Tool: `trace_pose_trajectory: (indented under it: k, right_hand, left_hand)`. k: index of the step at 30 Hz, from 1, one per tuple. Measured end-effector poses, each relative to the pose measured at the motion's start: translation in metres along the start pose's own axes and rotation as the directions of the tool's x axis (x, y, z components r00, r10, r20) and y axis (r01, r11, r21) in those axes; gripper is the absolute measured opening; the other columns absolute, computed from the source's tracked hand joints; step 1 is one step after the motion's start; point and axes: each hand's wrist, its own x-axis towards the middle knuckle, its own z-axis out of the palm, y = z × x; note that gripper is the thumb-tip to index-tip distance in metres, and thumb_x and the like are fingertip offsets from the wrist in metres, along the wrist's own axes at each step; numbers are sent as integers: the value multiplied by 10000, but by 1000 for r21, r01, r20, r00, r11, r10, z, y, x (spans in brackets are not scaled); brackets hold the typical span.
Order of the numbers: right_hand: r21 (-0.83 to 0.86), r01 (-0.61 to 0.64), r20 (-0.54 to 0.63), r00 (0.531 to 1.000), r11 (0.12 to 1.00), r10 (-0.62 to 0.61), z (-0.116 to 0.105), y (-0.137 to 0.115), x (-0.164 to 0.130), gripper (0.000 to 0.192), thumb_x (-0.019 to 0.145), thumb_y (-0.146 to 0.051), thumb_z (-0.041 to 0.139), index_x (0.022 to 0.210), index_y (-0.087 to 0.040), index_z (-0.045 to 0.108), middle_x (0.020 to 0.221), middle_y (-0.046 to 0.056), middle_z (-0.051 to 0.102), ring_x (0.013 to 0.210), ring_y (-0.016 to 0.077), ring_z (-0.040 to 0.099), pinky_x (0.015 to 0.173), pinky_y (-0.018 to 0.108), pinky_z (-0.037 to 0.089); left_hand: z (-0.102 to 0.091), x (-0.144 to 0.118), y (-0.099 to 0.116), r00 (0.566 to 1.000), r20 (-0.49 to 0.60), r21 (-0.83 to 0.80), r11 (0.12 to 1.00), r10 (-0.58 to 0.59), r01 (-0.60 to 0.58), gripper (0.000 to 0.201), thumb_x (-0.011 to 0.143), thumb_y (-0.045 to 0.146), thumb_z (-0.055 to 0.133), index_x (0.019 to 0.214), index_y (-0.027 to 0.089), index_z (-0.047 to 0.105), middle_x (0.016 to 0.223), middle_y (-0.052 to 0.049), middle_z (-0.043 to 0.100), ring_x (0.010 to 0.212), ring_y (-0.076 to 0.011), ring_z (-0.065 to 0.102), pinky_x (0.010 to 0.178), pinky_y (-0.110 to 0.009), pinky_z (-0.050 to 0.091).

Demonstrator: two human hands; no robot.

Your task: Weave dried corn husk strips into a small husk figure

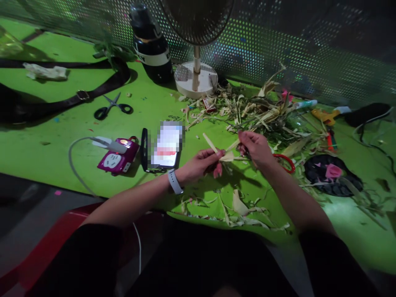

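Straw-pale leaf strips (227,152) are pinched between the left hand (202,163) and right hand (255,146), forearms converging.

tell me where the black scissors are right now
In the head view the black scissors lie open on the green table, far left of both hands, just below the black strap and above the magenta power strip.

The worktop (62,136) is a smooth, matt bright-green sheet, strewn with dry, fibrous pale leaf strips (247,111) that look papery and rough. The scissors (113,107) have bare metal blades and black plastic handles, the power strip (117,159) is glossy magenta plastic, and the strap (62,103) looks like dark leather with a metal buckle.
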Motion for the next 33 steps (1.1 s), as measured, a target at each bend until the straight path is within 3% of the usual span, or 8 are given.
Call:
trace_pose_trajectory:
  k: [3, 5, 8, 12, 21, 29, 31, 33]
  right_hand:
    - [34, -4, -21, 1000, 999, 4, -5, 3, 2, 362, 816, -499, 535, 623, -193, 543, 473, -40, 460, 415, 92, 423, 422, 233, 325]
    - [-85, 0, 80, 997, 996, 7, -3, 3, -3, 302, 830, -418, 517, 642, -185, 558, 520, -26, 506, 457, 101, 455, 458, 241, 347]
    - [-325, 34, 323, 943, 945, 77, 13, 2, -16, 252, 859, -365, 492, 741, -168, 595, 675, 3, 600, 634, 129, 541, 580, 255, 391]
    - [-329, 58, 434, 896, 943, 96, 39, 5, -33, 321, 896, -441, 466, 735, -177, 555, 708, -5, 577, 679, 128, 533, 636, 260, 413]
    - [-376, 190, 519, 854, 907, 36, 39, 7, -37, 350, 939, -430, 402, 706, -186, 495, 648, -12, 526, 613, 117, 524, 600, 249, 404]
    - [-427, 230, 604, 793, 875, 86, 33, 4, -34, 376, 926, -441, 411, 676, -179, 515, 607, -16, 528, 569, 108, 491, 556, 243, 370]
    - [-449, 184, 580, 804, 875, 129, 17, -1, -28, 372, 892, -442, 470, 640, -176, 529, 587, -21, 517, 540, 99, 468, 522, 236, 346]
    - [-419, 106, 420, 903, 902, 89, -2, -7, -19, 363, 851, -449, 515, 614, -177, 545, 543, -31, 492, 477, 89, 426, 470, 235, 312]
  left_hand:
    - [-1, 6, 0, 986, -135, -192, 974, 99, -124, 231, 769, 346, 694, 865, 148, 623, 793, -40, 739, 741, -116, 695, 713, -207, 522]
    - [-1, 7, 1, 975, -181, -242, 955, 127, -170, 212, 774, 320, 692, 897, 156, 637, 958, -68, 741, 928, -151, 688, 848, -252, 512]
    - [0, 7, -1, 957, -216, -208, 949, 193, -239, 238, 781, 332, 683, 948, 168, 643, 1069, -83, 718, 1048, -207, 655, 951, -348, 479]
    - [1, 5, -7, 929, -214, -64, 944, 303, -322, 288, 791, 354, 671, 1018, 181, 635, 1076, -78, 716, 1103, -224, 629, 1033, -386, 418]
    - [-1, 2, 3, 899, -248, 40, 931, 360, -362, 222, 789, 325, 677, 902, 152, 596, 926, -84, 746, 934, -208, 700, 880, -350, 523]
    - [-5, 5, 3, 938, -257, -54, 966, 233, -255, 350, 734, 320, 729, 1032, 157, 644, 808, -36, 711, 785, -128, 673, 755, -245, 510]
    - [-9, 6, 5, 928, -251, 43, 961, 276, -275, 350, 742, 342, 718, 1033, 156, 667, 739, -11, 673, 708, -89, 618, 683, -200, 477]
    - [-12, 5, 8, 922, -200, 180, 938, 331, -297, 329, 761, 361, 694, 1015, 151, 684, 722, 0, 635, 631, -58, 532, 629, -184, 440]
